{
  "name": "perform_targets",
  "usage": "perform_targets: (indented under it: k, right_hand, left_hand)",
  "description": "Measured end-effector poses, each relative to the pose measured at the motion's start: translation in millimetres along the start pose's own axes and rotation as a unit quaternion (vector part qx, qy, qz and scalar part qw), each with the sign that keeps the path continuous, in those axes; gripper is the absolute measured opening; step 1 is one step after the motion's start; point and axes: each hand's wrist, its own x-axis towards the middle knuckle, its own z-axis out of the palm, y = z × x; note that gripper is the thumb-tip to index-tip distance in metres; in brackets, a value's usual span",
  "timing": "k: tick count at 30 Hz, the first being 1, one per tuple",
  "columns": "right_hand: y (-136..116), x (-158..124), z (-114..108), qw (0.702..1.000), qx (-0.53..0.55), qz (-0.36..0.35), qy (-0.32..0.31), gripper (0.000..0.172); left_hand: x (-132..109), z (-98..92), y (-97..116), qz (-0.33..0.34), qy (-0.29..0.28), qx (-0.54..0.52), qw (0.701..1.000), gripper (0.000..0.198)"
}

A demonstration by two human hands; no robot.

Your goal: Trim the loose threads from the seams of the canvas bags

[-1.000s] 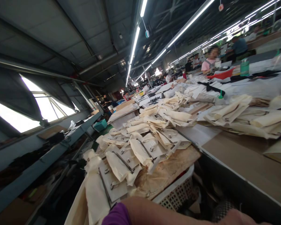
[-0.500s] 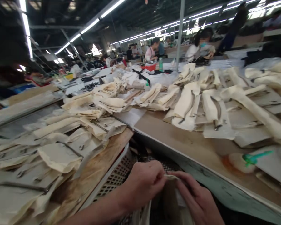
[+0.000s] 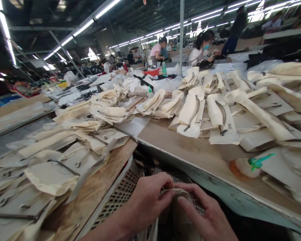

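Note:
Low in the middle, my left hand [image 3: 152,197] is closed, thumb and fingers pinching the curved pale edge of a beige sheet-like piece [image 3: 182,219]. My right hand [image 3: 207,209] grips the same edge from the other side, its thumb on the near face and its fingers behind. The piece hangs down between my hands toward my lap, and its lower part runs out of the picture. Whether it is fabric or leather I cannot tell. Checkered cloth [image 3: 163,171] shows just behind my fingers.
A white plastic basket [image 3: 119,190] stands left of my hands. Cream zippered pieces [image 3: 194,107] cover both tables. A glue bottle with a green nozzle [image 3: 248,166] lies on the right table [image 3: 163,137], whose edge runs close by my right hand. Co-workers [image 3: 203,50] sit farther back.
The view has swung slightly right, so the surroundings sit farther left. My right thumb has shifted inward on the piece, and more of its curved edge shows between my hands.

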Motion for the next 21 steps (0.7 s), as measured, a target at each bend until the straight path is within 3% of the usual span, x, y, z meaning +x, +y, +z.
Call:
perform_targets:
  k: [5,12,16,21]
  right_hand:
    - [4,4,9,0.998,0.023,-0.024,0.058,0.024]
    - [9,8,9,0.996,0.012,-0.072,0.051,0.019]
    - [10,7,9,0.998,-0.005,-0.048,0.033,0.019]
    - [13,5,10,1.000,-0.021,-0.010,0.013,0.023]
  left_hand:
    - [-6,-5.7,6,-0.033,-0.016,-0.034,0.999,0.006]
    - [-11,-15.0,12,-0.125,-0.025,-0.107,0.986,0.005]
    - [-14,-13.6,7,-0.143,-0.023,-0.121,0.982,0.014]
    - [-20,-10.4,5,-0.137,-0.001,-0.107,0.985,0.007]
